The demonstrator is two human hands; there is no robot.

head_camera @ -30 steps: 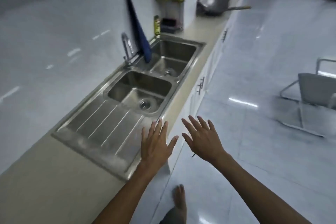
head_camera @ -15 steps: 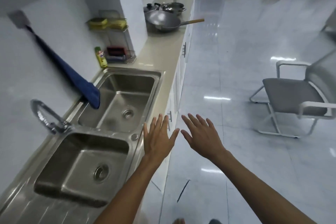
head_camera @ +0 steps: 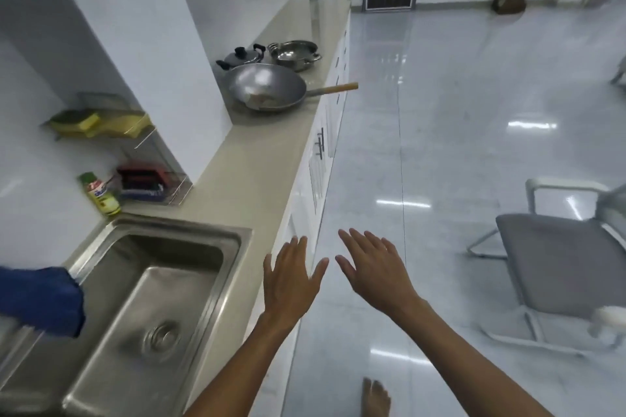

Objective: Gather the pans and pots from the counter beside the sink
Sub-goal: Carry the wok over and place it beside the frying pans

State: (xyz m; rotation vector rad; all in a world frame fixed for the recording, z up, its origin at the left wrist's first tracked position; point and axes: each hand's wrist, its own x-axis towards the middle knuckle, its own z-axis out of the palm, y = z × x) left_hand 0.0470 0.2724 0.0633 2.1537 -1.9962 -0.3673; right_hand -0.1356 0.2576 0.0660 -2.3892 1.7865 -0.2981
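A large steel wok (head_camera: pixel 267 86) with a wooden handle sits far up the beige counter (head_camera: pixel 257 162), its handle sticking out over the edge. Behind it stand a small lidded pot (head_camera: pixel 242 57) with black knobs and an open steel pot (head_camera: pixel 294 54). My left hand (head_camera: pixel 289 276) hovers over the counter's front edge beside the sink (head_camera: pixel 149 308), fingers spread, holding nothing. My right hand (head_camera: pixel 372 269) is held out over the floor next to it, also empty. Both hands are well short of the pots.
A white pillar stands left of the wok. A wire rack (head_camera: pixel 149 183) with sponges and a green bottle (head_camera: pixel 101 195) sit by the sink. A blue cloth (head_camera: pixel 40 301) hangs at left. A grey chair (head_camera: pixel 559 267) stands on the tiled floor to the right.
The view has moved forward along the counter past the first basin, so the wok and pots look nearer. Both hands stay open and held out in front.
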